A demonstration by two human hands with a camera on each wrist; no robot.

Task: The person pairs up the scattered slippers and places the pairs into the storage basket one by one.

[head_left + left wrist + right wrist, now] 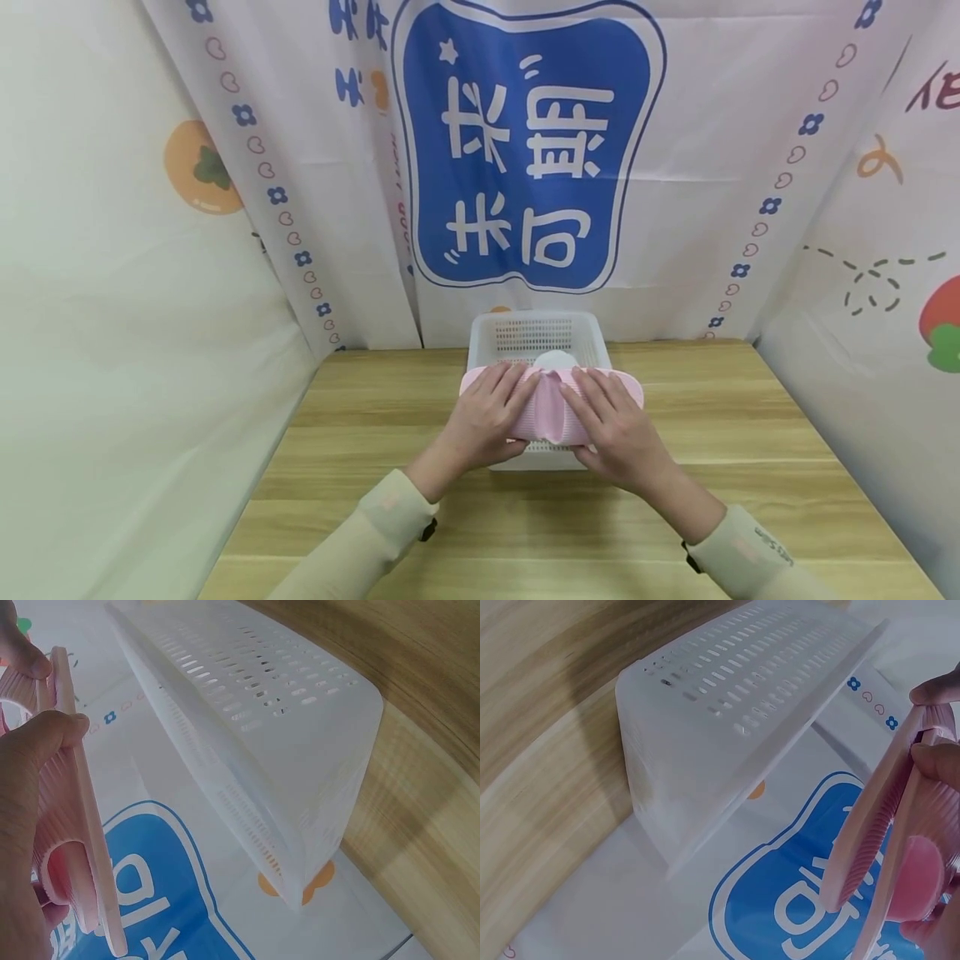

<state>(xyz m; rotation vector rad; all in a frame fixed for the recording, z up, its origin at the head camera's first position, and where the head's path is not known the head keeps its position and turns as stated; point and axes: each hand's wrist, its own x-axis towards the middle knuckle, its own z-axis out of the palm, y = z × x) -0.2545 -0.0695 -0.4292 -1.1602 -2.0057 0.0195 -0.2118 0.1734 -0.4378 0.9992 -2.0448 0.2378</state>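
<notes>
Both hands hold a pair of pink slippers above a white plastic basket. My left hand grips the left part, fingers over the top and thumb underneath. On the other side, my right hand grips in the same way. From the left wrist, the ribbed slippers show their edge and a rounded opening, apart from the basket. The right wrist view shows two pink soles close together. Behind the slippers, a rounded white thing sits in the basket, mostly hidden.
The perforated basket stands on a wood-grain table, close to the printed cloth hanging at the back. Pale cloth walls stand on the left and right sides of the table.
</notes>
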